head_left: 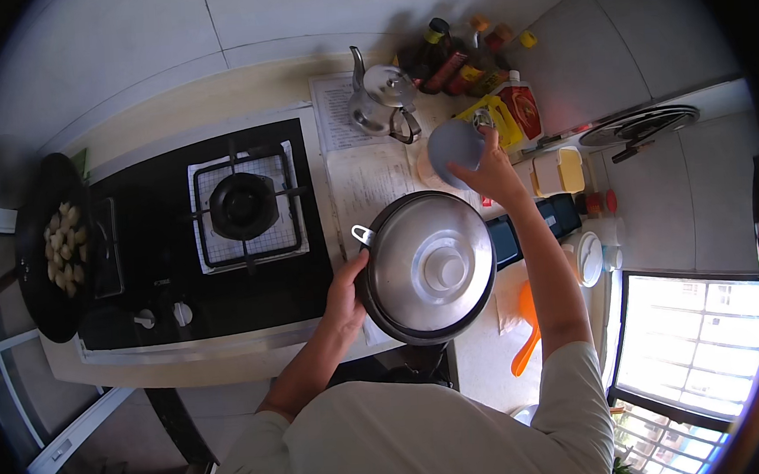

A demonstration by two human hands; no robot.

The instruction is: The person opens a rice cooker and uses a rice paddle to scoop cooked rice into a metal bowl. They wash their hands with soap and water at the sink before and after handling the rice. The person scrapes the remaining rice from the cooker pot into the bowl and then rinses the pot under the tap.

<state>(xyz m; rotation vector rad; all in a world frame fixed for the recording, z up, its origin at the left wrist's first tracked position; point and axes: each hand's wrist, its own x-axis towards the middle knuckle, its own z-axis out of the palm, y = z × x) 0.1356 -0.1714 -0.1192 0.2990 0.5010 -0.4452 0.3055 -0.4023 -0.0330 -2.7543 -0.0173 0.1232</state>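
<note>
My left hand [342,298] grips the near left side of a lidded metal pot [374,311], fingers out of sight beneath it. The pot is level, held in front of my body beside the counter's edge. A silver domed lid [397,245] with a pale round knob covers it, and a small loop handle [363,234] sticks out at its upper left. Farther back, my right hand [490,171] is closed on the right rim of a round grey-blue piece [454,145], thumb across its face. Whether that piece is a lid or a bowl I cannot tell. A pale round rim shows below it.
To the left is a black gas hob [163,250] with a bare burner [243,204]. A wok [43,301] holding pale food pieces stands at its far left. Behind are a metal kettle [381,115] and several sauce bottles [452,67]. An orange ladle [527,350] lies right.
</note>
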